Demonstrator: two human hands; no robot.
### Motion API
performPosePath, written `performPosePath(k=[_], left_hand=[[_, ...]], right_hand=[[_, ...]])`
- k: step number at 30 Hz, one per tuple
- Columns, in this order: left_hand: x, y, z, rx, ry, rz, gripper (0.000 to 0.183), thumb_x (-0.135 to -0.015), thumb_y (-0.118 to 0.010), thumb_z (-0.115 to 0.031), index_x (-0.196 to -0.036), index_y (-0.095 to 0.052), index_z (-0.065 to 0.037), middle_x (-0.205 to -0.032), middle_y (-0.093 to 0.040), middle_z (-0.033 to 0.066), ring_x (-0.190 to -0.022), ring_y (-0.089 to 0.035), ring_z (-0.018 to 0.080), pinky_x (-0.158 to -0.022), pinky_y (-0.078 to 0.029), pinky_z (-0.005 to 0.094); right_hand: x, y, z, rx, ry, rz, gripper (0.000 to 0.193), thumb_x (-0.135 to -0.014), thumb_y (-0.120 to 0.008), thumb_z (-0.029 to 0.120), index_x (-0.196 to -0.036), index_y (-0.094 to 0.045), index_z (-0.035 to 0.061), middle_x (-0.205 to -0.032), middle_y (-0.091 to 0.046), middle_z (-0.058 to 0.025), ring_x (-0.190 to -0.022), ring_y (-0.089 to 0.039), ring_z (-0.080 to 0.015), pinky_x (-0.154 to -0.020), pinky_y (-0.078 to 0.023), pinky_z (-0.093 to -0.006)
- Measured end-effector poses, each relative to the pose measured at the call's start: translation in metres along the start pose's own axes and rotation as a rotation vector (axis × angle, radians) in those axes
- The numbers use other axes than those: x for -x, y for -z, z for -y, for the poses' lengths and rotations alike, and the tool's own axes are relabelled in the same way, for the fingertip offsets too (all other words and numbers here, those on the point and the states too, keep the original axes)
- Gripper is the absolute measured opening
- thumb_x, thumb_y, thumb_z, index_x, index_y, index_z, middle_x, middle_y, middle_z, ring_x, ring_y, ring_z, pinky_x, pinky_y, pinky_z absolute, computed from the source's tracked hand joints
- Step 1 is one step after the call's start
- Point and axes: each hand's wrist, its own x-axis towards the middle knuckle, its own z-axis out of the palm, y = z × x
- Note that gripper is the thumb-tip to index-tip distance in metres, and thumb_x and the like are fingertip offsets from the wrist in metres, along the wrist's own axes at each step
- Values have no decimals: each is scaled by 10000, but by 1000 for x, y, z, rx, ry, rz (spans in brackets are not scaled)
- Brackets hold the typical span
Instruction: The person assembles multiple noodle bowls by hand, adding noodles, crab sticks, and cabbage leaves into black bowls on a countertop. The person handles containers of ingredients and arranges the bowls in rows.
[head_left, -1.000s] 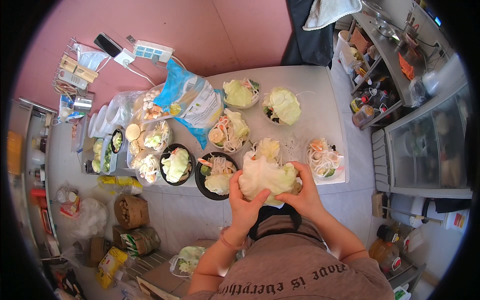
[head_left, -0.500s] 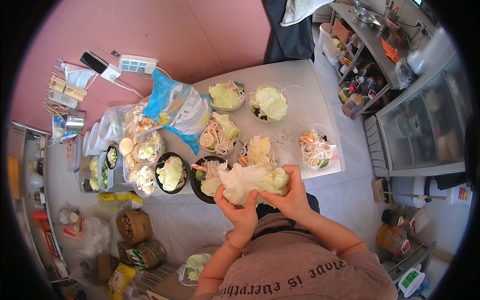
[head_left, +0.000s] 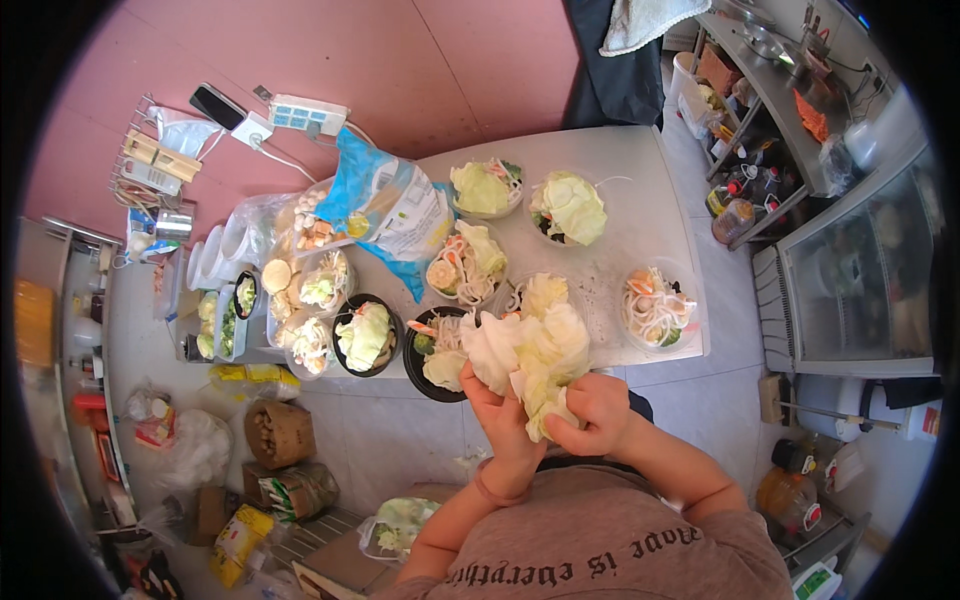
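Over the near edge of the table, both my hands grip a large pale cabbage leaf [head_left: 555, 350]. My left hand [head_left: 510, 425] is closed on its whiter left part, fingers behind it and partly hidden. My right hand [head_left: 598, 410] is curled round the lower right end, its thumb pressed in. A split seems to run down the middle, but I cannot tell whether the halves are fully apart. Just beyond the leaf is a clear bowl with cabbage, mostly covered. To its left stands a black bowl [head_left: 410, 360] of noodles, broccoli and cabbage. Pale scraps [head_left: 470, 459] show below my left hand.
Several filled bowls stand on the table [head_left: 620, 170], among them a clear one with noodles [head_left: 660, 310] at right. A blue-and-white bag [head_left: 385, 205] lies behind, near tubs of vegetables. A bag of cabbage [head_left: 395, 530] sits low by my left arm. A glass-door fridge [head_left: 860, 270] stands right.
My right hand has turned and pulled down and toward me, drawing the leaf's right part downward and opening a split. Pale scraps now show below my left hand. The whole view has shifted slightly.
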Motion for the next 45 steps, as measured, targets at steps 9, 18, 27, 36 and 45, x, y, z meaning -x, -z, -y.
performPosePath(k=[9,18,27,36,45], left_hand=[[-40,21,-37,360,141,-139,512,-1012,-534,-254,-1489,-377,-155,-1457,-497,86,-1314,-522,300,-1070,-458,497],[-34,96,-60,603,166,-168,607,-962,-563,-366,-1495,-406,-120,-1468,-513,91,-1318,-524,296,-1064,-473,495],[15,166,-74,636,17,-144,605,-985,-528,-390,-1514,-391,-131,-1535,-439,85,-1375,-465,318,-1098,-431,537],[53,184,-88,527,-32,-348,567,-1036,-468,-406,-1516,-388,-115,-1533,-439,81,-1394,-436,308,-1140,-378,522],[117,239,-108,494,-96,-585,599,-1034,-489,-414,-1513,-375,-74,-1518,-442,115,-1388,-436,315,-1164,-348,496]], right_hand=[[55,56,1,-352,-659,-196,375,-803,-780,169,-1084,-556,62,-932,-618,-98,-775,-629,-205,-670,-527,-346],[118,98,-125,50,-1234,-69,433,-890,-708,92,-1295,-563,46,-1230,-566,-117,-1102,-569,-266,-952,-459,-355],[73,52,-87,341,-745,7,385,-845,-713,44,-1214,-606,14,-1203,-582,-182,-1174,-533,-362,-999,-433,-440],[-29,-96,-89,34,-636,397,645,-849,-746,217,-1400,-469,28,-1329,-537,-208,-1229,-520,-386,-1005,-446,-465],[16,-182,-218,176,-743,116,337,-895,-628,150,-1195,-651,-4,-843,-702,-213,-749,-671,-424,-726,-531,-473]])
